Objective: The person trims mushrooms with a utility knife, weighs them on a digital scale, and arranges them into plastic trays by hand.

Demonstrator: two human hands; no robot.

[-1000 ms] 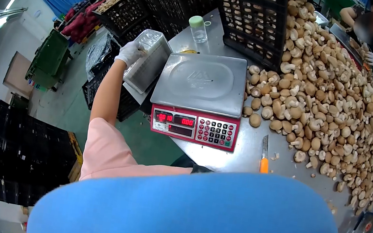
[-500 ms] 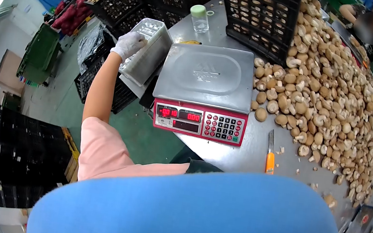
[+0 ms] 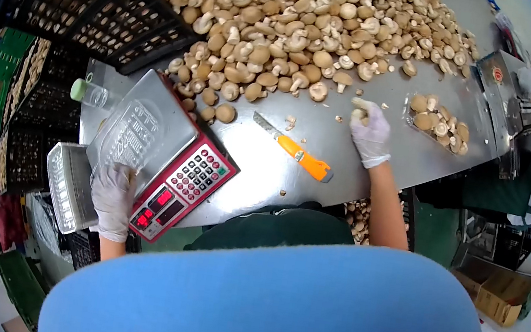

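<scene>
My gloved left hand (image 3: 113,200) grips the near edge of a clear plastic tray (image 3: 135,127), which lies over the metal plate of the red scale (image 3: 190,179). White gloved fingers of my right hand (image 3: 371,132) are curled above the table, to the right of the knife; whether something small is between them is too unclear to tell. An orange-handled knife (image 3: 304,158) lies between the scale and my right hand. A big heap of mushrooms (image 3: 299,25) covers the far part of the table. Beyond my right hand lies a clear tray of mushrooms (image 3: 439,124).
A black crate (image 3: 98,3) stands tilted at the left, near a green-capped bottle (image 3: 95,96). The stack of clear trays (image 3: 69,186) is left of the scale. At the right, a co-worker's gloved hand (image 3: 528,81) is beside a metal machine (image 3: 497,86).
The view has swung to the right. My left hand has moved from the tray stack to the scale with a clear tray. My right hand and the filled tray have come into view.
</scene>
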